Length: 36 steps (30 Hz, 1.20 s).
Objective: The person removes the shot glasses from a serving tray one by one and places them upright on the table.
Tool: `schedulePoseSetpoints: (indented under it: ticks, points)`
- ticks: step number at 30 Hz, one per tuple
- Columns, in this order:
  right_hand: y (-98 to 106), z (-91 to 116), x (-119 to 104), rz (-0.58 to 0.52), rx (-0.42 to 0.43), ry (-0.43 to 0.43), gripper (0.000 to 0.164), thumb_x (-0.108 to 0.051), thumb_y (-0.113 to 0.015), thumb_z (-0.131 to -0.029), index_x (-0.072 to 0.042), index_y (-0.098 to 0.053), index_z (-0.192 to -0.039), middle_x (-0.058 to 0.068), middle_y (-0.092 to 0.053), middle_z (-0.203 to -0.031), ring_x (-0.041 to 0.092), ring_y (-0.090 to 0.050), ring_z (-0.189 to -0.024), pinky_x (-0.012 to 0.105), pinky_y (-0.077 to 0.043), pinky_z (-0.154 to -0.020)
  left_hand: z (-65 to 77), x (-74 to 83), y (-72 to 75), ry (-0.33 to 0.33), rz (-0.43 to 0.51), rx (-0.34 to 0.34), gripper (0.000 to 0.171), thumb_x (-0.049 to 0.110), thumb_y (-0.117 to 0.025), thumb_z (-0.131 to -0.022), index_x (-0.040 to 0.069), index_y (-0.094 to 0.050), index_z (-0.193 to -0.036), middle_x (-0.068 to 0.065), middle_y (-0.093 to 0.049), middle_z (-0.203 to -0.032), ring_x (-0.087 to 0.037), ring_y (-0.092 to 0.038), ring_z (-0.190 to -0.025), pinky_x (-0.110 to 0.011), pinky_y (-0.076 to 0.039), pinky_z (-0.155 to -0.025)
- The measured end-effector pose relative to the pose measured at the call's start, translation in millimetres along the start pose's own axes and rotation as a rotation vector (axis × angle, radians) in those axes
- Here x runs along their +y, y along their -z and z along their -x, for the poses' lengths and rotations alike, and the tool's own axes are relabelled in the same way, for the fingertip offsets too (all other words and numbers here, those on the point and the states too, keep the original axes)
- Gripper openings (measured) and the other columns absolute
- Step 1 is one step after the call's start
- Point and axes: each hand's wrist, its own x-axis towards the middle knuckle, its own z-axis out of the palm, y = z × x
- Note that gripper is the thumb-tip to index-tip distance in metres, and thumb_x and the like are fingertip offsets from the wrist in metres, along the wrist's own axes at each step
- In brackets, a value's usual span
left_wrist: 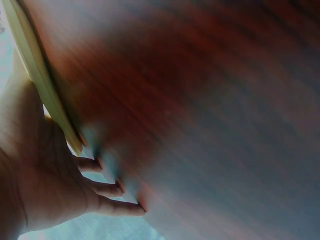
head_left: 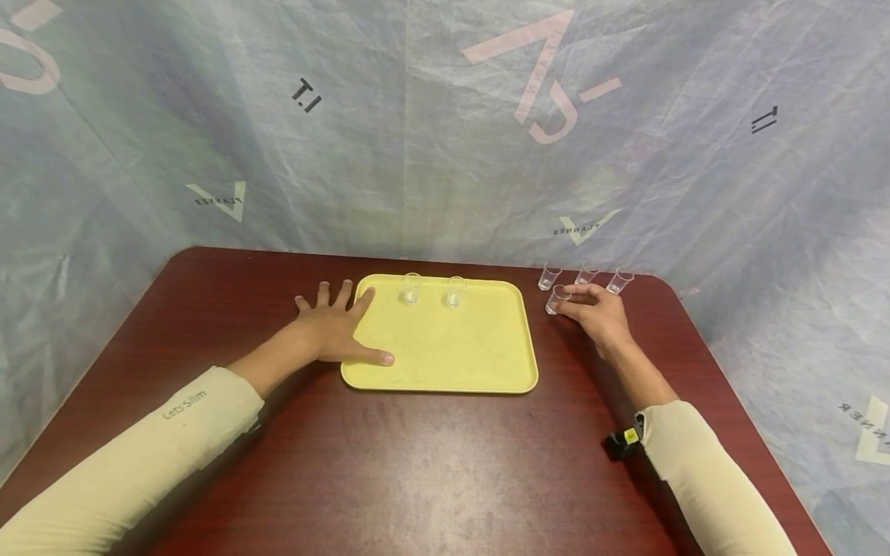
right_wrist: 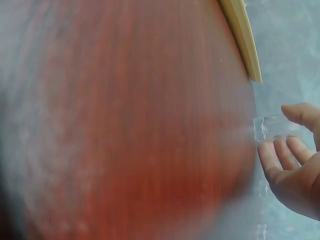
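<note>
My left hand [head_left: 330, 330] lies with fingers spread over the left edge of a yellow tray [head_left: 445, 351], thumb reaching onto its surface. In the left wrist view the tray's rim [left_wrist: 37, 70] runs along the palm. Two small clear shot glasses [head_left: 412, 289] [head_left: 455, 293] stand upright near the tray's back edge. Beyond the tray's right side, my right hand [head_left: 599, 315] pinches another shot glass [head_left: 555, 300] between thumb and fingers. The right wrist view has this glass [right_wrist: 267, 128] between the thumb above and fingertips below.
Behind the right hand stand three more shot glasses [head_left: 549, 277] [head_left: 586, 275] [head_left: 619, 281] near the back edge of the dark red wooden table [head_left: 445, 471]. A grey printed sheet [head_left: 403, 139] hangs behind and beside the table. Under the right wrist sits a small black device [head_left: 620, 443].
</note>
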Motion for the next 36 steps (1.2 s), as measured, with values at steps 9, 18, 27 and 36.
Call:
schedulePoseSetpoints:
  ticks: [9, 18, 27, 36]
  points:
    - [4, 7, -2, -0.008, 0.016, 0.001, 0.055, -0.012, -0.092, -0.094, 0.002, -0.069, -0.142, -0.017, -0.075, -0.103, -0.006, -0.07, -0.096, 0.011, -0.059, -0.084, -0.8, -0.1, -1.0, 0.003, -0.003, -0.002, 0.146, 0.107, -0.057, -0.08, 0.022, 0.0, -0.184, -0.033, 0.003, -0.187, -0.073, 0.0, -0.167, -0.1, -0.01, -0.119]
    - [10, 14, -9, -0.056, 0.037, -0.006, 0.054, -0.008, -0.091, -0.093, 0.001, -0.067, -0.141, -0.019, -0.076, -0.099, -0.008, -0.073, -0.093, 0.011, -0.06, -0.086, -0.5, 0.3, -0.2, 0.008, -0.004, -0.008, 0.147, 0.108, -0.057, -0.079, 0.022, 0.0, -0.184, -0.033, 0.003, -0.188, -0.073, 0.0, -0.167, -0.1, -0.01, -0.119]
    - [14, 15, -11, -0.082, 0.118, 0.044, 0.033, -0.006, -0.091, -0.093, -0.007, -0.075, -0.122, -0.019, -0.077, -0.091, -0.005, -0.072, -0.087, 0.015, -0.063, -0.082, -0.8, 0.4, 0.7, 0.006, -0.003, -0.008, 0.146, 0.107, -0.057, -0.08, 0.022, -0.001, -0.184, -0.033, 0.003, -0.188, -0.073, -0.001, -0.167, -0.1, -0.01, -0.119]
    - [11, 15, -14, -0.204, 0.151, 0.094, 0.032, -0.003, -0.084, -0.099, 0.012, -0.075, -0.126, -0.012, -0.079, -0.092, 0.003, -0.079, -0.079, 0.02, -0.066, -0.077, -0.2, 1.0, 0.9, 0.002, -0.004, -0.004, 0.146, 0.107, -0.058, -0.08, 0.021, -0.001, -0.184, -0.033, 0.002, -0.188, -0.073, -0.002, -0.167, -0.1, -0.011, -0.119]
